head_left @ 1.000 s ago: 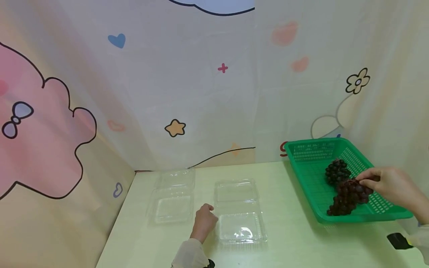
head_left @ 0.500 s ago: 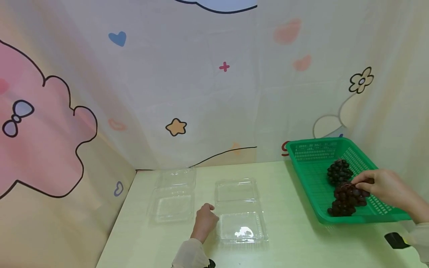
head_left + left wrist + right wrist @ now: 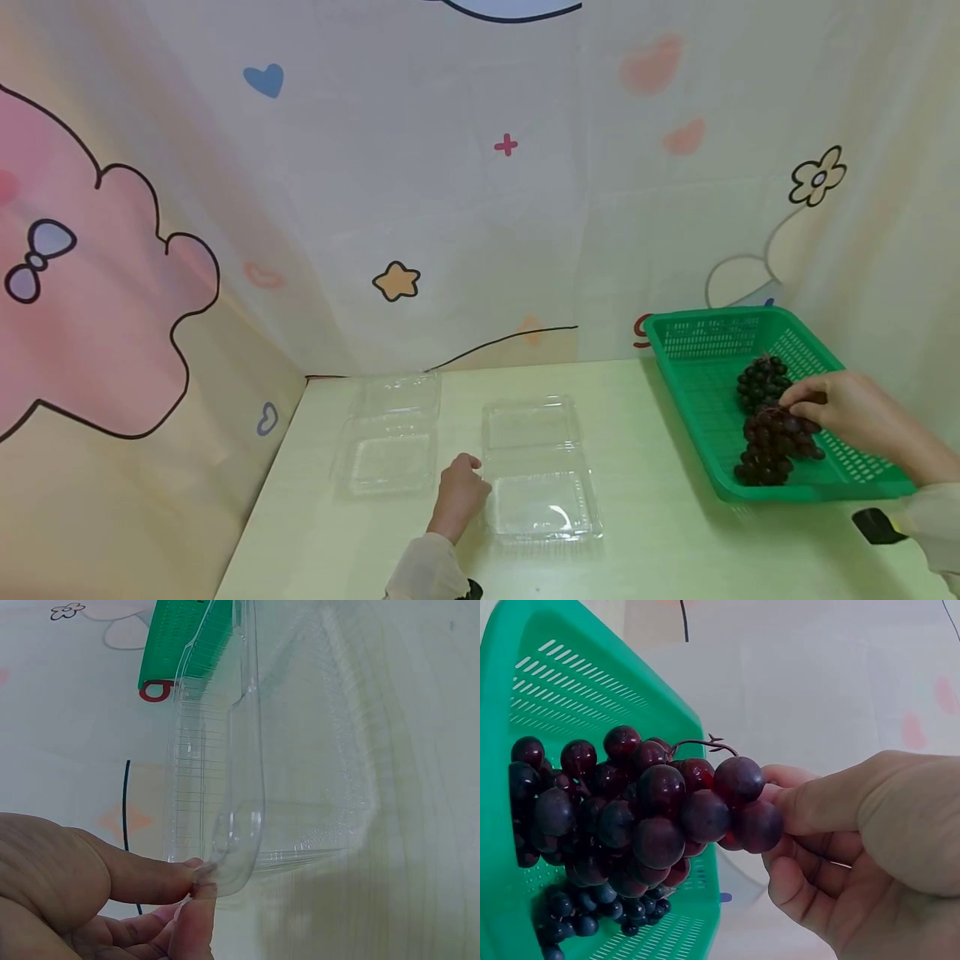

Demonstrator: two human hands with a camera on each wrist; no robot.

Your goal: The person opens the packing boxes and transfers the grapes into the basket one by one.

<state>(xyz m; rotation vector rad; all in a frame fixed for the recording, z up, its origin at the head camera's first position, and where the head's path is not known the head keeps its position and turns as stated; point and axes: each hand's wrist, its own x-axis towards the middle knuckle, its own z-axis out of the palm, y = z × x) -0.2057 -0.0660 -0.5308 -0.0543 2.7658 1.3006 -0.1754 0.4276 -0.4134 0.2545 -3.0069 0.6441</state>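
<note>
My right hand (image 3: 851, 412) pinches the top of a dark red bunch of grapes (image 3: 660, 802) between thumb and fingers. The bunch hangs low over the green basket (image 3: 686, 417), tilted toward its front wall. Behind it in the basket lies a second, blue-black bunch of grapes (image 3: 763, 383). On the table's middle stands a clear plastic clamshell box (image 3: 536, 504), its lid folded back. My left hand (image 3: 460, 497) is at that box's left edge; in the left wrist view its thumb and forefinger pinch the clear rim at a corner.
Another clear clamshell box (image 3: 390, 462) lies unfolded to the left of my left hand. A printed curtain (image 3: 450, 208) hangs behind the pale table (image 3: 660, 550) and along its left side. The basket's raised walls surround the grapes.
My right hand and the red grape bunch have shifted slightly left inside the basket. The left hand keeps its place at the box. The head view has tilted a little.
</note>
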